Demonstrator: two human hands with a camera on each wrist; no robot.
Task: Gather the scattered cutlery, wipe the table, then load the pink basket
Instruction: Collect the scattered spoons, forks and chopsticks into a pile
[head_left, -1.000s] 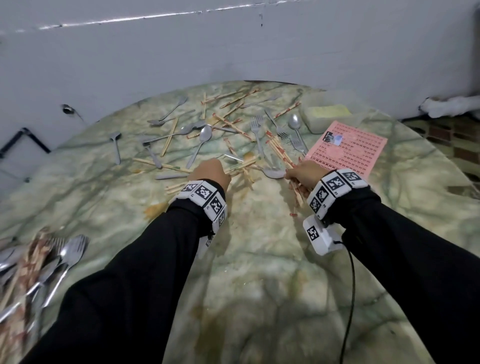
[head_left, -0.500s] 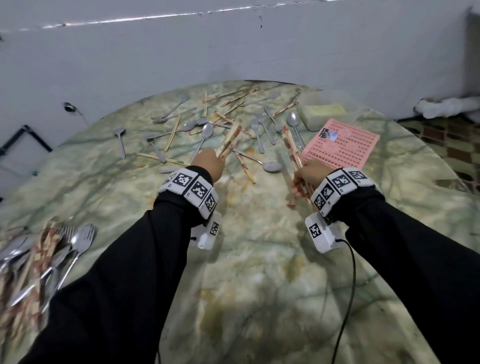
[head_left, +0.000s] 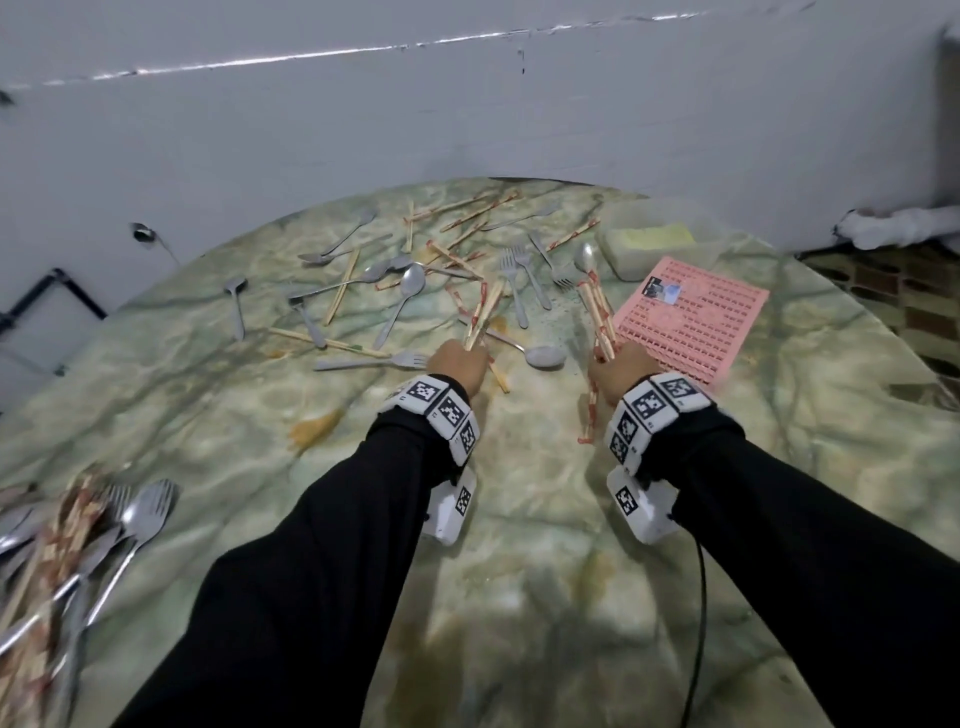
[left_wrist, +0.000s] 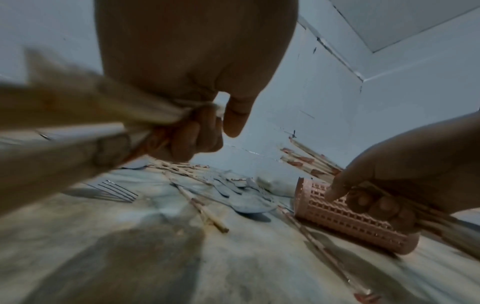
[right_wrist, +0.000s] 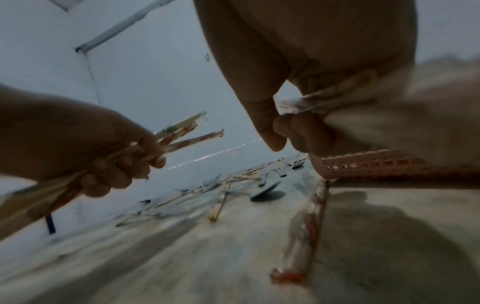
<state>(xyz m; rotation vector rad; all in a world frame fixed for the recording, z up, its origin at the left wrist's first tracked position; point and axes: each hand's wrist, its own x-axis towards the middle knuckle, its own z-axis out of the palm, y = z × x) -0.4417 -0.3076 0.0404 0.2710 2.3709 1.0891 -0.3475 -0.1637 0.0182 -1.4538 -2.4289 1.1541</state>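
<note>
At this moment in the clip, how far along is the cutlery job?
Early. Done: one gathered pile of forks, spoons and chopsticks lies at the table's near left edge. In hand: the left hand and right hand each grip a bundle of chopsticks. Left: many spoons, forks and chopsticks lie scattered further back, brown stains show unwiped, and the pink basket lies on its side, apparently unloaded.

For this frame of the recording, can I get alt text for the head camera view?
Two black-sleeved arms reach over a green marbled table, the left hand and right hand each holding a bundle of wrapped chopsticks. Spoons, forks and more chopsticks lie scattered beyond, a pink basket lies on its side at right, and gathered cutlery sits at lower left.
</note>
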